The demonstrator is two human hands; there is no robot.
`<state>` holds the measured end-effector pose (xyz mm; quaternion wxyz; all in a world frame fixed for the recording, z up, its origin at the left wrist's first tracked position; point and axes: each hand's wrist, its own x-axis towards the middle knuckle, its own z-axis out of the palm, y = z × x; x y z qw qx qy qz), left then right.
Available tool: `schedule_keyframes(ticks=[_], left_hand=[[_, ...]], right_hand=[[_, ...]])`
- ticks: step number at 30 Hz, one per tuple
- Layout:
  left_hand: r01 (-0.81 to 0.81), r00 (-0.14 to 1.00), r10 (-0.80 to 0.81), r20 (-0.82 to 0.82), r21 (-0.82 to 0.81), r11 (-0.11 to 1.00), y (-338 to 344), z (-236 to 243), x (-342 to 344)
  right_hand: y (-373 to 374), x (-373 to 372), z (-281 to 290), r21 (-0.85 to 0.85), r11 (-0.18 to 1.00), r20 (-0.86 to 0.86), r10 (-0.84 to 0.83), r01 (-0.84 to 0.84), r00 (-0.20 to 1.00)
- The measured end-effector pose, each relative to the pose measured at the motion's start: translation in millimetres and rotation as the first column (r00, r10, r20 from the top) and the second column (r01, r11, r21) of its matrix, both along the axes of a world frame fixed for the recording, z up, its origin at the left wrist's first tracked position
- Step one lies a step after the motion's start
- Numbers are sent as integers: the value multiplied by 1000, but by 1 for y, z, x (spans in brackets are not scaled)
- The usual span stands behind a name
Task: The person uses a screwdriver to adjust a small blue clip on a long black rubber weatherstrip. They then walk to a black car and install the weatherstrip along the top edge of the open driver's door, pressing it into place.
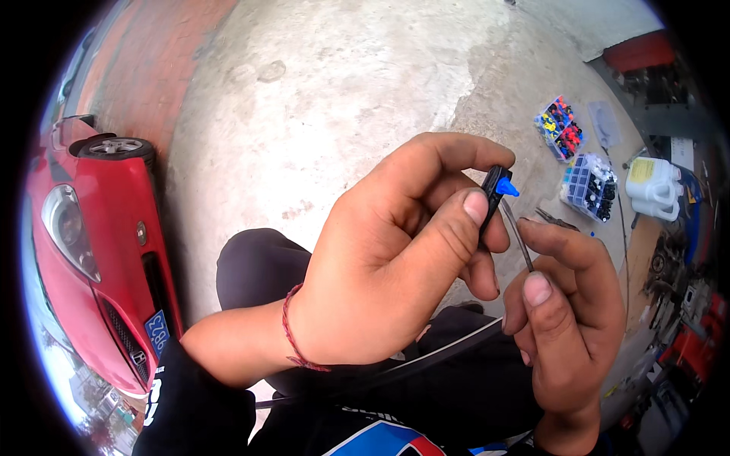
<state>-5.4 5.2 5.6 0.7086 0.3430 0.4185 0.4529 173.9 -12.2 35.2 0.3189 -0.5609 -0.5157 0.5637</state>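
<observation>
Between the thumb and fingers of my left hand [395, 251] is a small black plastic piece [494, 199], with a pointed blue clip [507, 187] sticking out of its right side. My right hand [566, 319] pinches a thin grey rod [518, 239] between thumb and index finger. The rod's upper end reaches up beside the black piece; I cannot tell whether they are joined. Across my lap, below both hands, runs a long dark strip [449, 348] with a pale line along it. Its right end passes behind my right hand.
Two compartment boxes, one of coloured clips [559, 128] and one of black and white clips [589, 186], lie on the concrete floor [319, 99]. Pliers [557, 219] lie near my right fingers. White jugs [654, 188] stand at right; a red car [99, 258] is at left.
</observation>
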Motion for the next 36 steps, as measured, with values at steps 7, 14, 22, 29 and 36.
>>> schedule_keyframes(ticks=[7,14,22,29,36], left_hand=[[4,1000,-4,0,45,999,-1,-4,1],[32,996,-26,-86,74,997,-1,-3,0],[134,908,9,-419,311,941,-6,-10,2],[192,872,22,-489,381,904,3,-18,3],[-8,990,14,144,-47,999,5,-10,8]], right_hand=[[7,-3,5,-157,987,-125,-58,38,990],[4,-1,2,-138,989,-149,-73,52,986],[7,7,6,-217,976,-121,-31,4,992],[2,12,-23,141,984,72,98,-107,993],[5,7,1,-175,984,-144,-64,38,987]])
